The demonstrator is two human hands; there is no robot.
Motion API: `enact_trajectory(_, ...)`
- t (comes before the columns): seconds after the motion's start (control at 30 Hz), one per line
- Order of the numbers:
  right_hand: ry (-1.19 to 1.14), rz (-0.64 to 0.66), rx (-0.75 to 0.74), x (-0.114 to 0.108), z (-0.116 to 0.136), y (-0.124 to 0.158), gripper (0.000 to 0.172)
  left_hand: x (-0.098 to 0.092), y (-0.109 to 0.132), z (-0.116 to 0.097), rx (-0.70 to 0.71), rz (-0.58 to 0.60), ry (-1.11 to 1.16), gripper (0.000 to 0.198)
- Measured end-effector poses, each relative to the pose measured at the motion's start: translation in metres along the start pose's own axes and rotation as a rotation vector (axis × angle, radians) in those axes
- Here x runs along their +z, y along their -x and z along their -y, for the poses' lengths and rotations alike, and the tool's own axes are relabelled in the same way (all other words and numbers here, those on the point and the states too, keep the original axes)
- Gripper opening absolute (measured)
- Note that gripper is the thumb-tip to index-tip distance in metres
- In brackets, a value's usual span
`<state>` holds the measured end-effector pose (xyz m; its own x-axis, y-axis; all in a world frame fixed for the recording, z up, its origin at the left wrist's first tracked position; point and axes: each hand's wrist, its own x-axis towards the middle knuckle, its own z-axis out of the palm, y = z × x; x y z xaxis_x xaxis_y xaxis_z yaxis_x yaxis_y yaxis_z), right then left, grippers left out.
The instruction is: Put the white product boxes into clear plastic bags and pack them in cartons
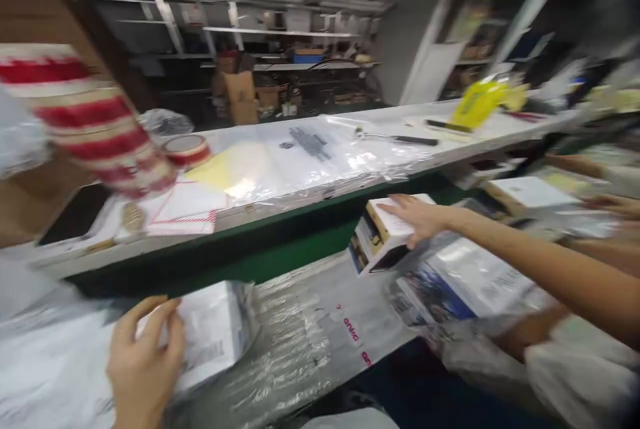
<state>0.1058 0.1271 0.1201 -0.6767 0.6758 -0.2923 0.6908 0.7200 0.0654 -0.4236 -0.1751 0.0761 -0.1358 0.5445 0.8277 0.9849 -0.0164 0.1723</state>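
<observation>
My left hand point(143, 362) is at the bottom left, its fingers curled round the near end of a white labelled box point(213, 332) wrapped in clear film. My right hand point(417, 217) reaches out from the right and lies flat on the top of a small white box with printed sides point(375, 245), fingers stretched and thumb down its near edge. That box sits tilted on the lower bench. Just to its right lie larger film-wrapped boxes point(465, 282). A crinkled plastic sheet point(310, 329) with red print is spread between my hands.
A long white shelf point(260, 212) runs across above the bench, carrying clear bags, a yellow sheet, a red-and-white tape roll point(187, 149) and a yellow bag point(477, 103). A blurred red-striped object point(95, 122) hangs at the left. Other people's hands point(613, 205) work at the far right.
</observation>
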Motion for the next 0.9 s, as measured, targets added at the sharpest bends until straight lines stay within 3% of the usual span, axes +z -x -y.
enact_trajectory(0.1,0.024,-0.078,-0.062,0.013,-0.015,-0.017,0.122,-0.032,0.001,-0.020,0.156,0.012,-0.314,0.021)
enact_trajectory(0.2,0.038,-0.038,-0.088,0.009,-0.021,-0.027,0.117,-0.065,0.022,-0.042,0.084,-0.059,-0.357,0.035)
enact_trajectory(0.23,0.057,-0.026,-0.088,0.006,-0.020,-0.030,0.115,-0.073,0.031,-0.049,0.036,-0.033,-0.317,0.040)
enact_trajectory(0.3,0.104,-0.024,-0.079,0.001,-0.015,-0.035,0.112,-0.078,0.046,-0.058,-0.004,0.153,-0.244,0.054)
enact_trajectory(0.4,0.140,-0.066,-0.106,-0.007,0.000,-0.042,0.103,-0.062,0.053,-0.053,0.094,0.523,-0.275,0.080)
enact_trajectory(0.47,0.153,-0.076,-0.166,-0.013,0.015,-0.045,0.101,-0.043,0.047,-0.040,0.130,0.598,-0.338,0.068)
enact_trajectory(0.57,0.139,-0.093,-0.248,-0.024,0.041,-0.046,0.104,-0.016,0.032,-0.019,0.214,0.549,-0.254,0.037)
enact_trajectory(0.7,0.016,-0.160,-0.359,-0.041,0.087,-0.034,0.104,0.007,0.022,-0.012,0.303,0.229,-0.099,0.019)
enact_trajectory(0.77,-0.039,-0.170,-0.433,-0.045,0.122,-0.025,0.102,0.013,0.022,-0.015,0.301,0.134,-0.064,0.013)
enact_trajectory(0.9,-0.169,-0.174,-0.561,-0.032,0.218,-0.008,0.103,0.011,0.021,-0.011,0.303,0.141,0.013,0.015)
